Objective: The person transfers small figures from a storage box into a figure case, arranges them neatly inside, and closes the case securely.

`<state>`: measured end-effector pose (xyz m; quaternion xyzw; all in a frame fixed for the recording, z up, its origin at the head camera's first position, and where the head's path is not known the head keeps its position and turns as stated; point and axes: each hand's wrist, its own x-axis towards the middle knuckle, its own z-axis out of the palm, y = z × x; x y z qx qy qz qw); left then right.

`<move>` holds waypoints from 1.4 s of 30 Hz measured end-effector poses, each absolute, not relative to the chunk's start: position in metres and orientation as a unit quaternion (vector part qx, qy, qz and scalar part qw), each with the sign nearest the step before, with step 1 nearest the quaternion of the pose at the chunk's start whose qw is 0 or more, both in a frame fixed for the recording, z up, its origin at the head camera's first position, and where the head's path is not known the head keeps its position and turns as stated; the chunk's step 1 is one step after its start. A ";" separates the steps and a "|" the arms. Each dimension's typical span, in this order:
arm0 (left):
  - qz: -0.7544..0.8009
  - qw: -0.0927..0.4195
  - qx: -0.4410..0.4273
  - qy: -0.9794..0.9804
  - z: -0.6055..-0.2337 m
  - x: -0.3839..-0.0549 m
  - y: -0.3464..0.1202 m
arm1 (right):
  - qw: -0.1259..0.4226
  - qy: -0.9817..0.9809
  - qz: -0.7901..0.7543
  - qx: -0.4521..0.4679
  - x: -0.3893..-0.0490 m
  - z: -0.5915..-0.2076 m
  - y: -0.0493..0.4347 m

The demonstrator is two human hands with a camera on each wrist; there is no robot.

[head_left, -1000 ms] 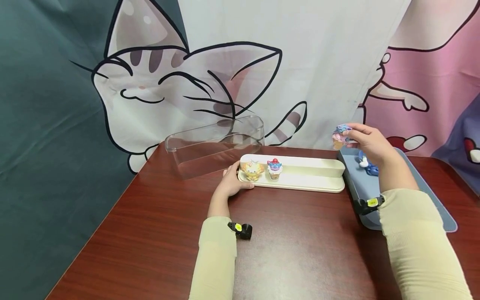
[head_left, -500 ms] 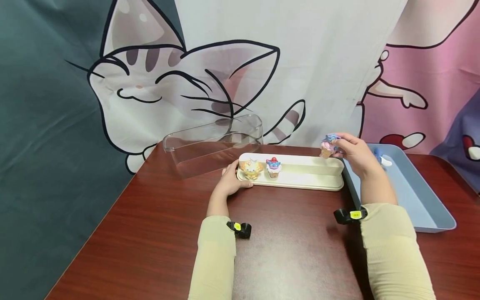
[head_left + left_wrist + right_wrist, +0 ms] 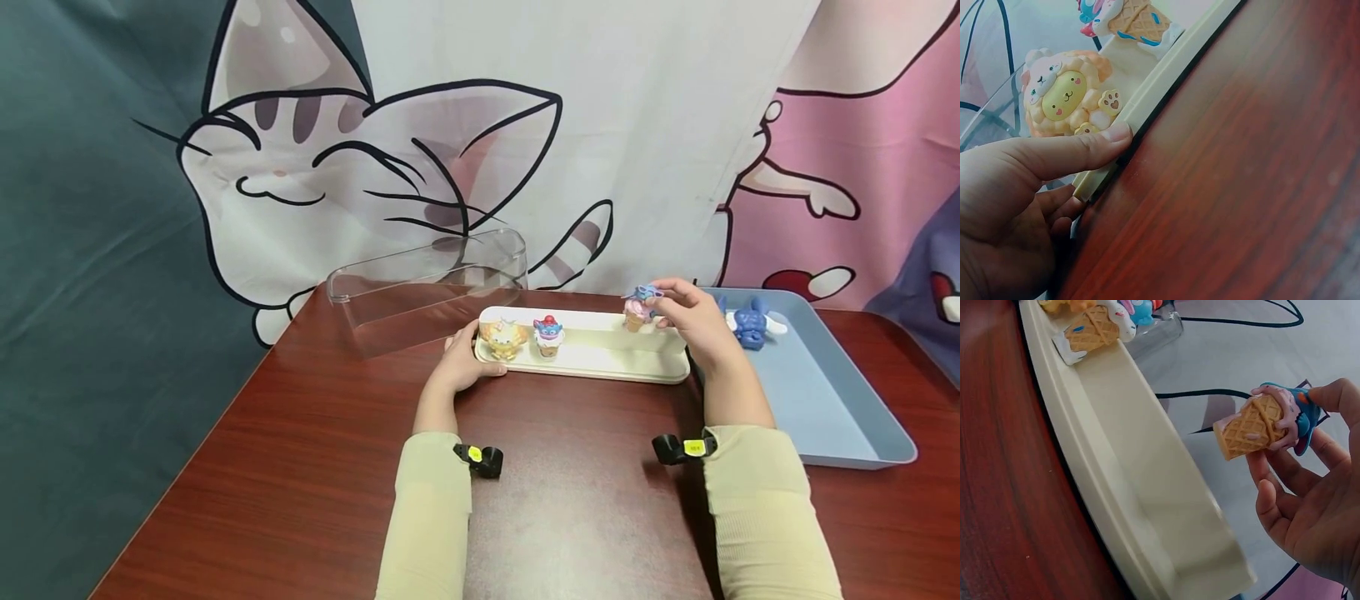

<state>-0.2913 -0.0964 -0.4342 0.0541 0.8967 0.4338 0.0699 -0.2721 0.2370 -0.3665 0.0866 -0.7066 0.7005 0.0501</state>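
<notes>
The cream base (image 3: 622,364) is positioned lengthwise on the desk (image 3: 300,467). Its left end is gripped by the left hand (image 3: 459,362): the thumb is laid on the front rim, and the other fingers are curled around the end. The pink cone figure (image 3: 636,315) is pinched by its blue top in the fingers of the right hand (image 3: 693,321). It is suspended above the right part of the base, cone end downward and slightly tilted; in the right wrist view it is seen to be clear of the base.

Two units are seated upright on the base. The yellow figure (image 3: 504,338) is located at the left end, next to the left hand. The white cone figure (image 3: 548,337), topped in blue and red, is placed just to its right.

The blue tray (image 3: 832,408) is set to the right of the base; a blue figure (image 3: 752,323) is contained near its far edge. The clear cover (image 3: 427,292) is placed behind the base, toward the left. A printed cloth (image 3: 660,125) is hung behind the desk.
</notes>
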 end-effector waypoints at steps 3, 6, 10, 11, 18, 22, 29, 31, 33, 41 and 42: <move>0.432 0.074 0.052 0.897 -0.436 -0.291 -0.096 | 0.059 -0.712 0.693 0.097 -0.271 -0.366 0.235; 0.434 0.074 0.052 0.896 -0.435 -0.290 -0.096 | 0.058 -0.721 0.681 0.113 -0.270 -0.366 0.233; 0.434 0.070 0.053 0.897 -0.435 -0.292 -0.096 | 0.053 -0.736 0.663 0.128 -0.272 -0.367 0.231; 0.434 0.070 0.053 0.897 -0.435 -0.292 -0.096 | 0.053 -0.739 0.659 0.128 -0.272 -0.368 0.230; 0.432 0.073 0.052 0.898 -0.435 -0.293 -0.094 | 0.061 -0.766 0.628 0.124 -0.272 -0.372 0.224; 0.432 0.081 0.048 0.897 -0.436 -0.292 -0.094 | 0.068 -0.803 0.579 0.127 -0.272 -0.375 0.218; 0.435 0.073 0.052 0.896 -0.439 -0.293 -0.095 | 0.080 -0.861 0.481 0.143 -0.268 -0.371 0.206; 0.433 0.075 0.052 0.897 -0.440 -0.292 -0.095 | 0.080 -0.866 0.471 0.151 -0.262 -0.367 0.200; 0.433 0.076 0.054 0.897 -0.442 -0.291 -0.094 | 0.077 -0.873 0.457 0.155 -0.261 -0.370 0.197; 0.431 0.072 0.053 0.898 -0.437 -0.292 -0.096 | 0.065 -0.885 0.432 0.160 -0.278 -0.390 0.202; 0.432 0.073 0.052 0.898 -0.436 -0.293 -0.096 | 0.064 -0.888 0.428 0.157 -0.279 -0.390 0.202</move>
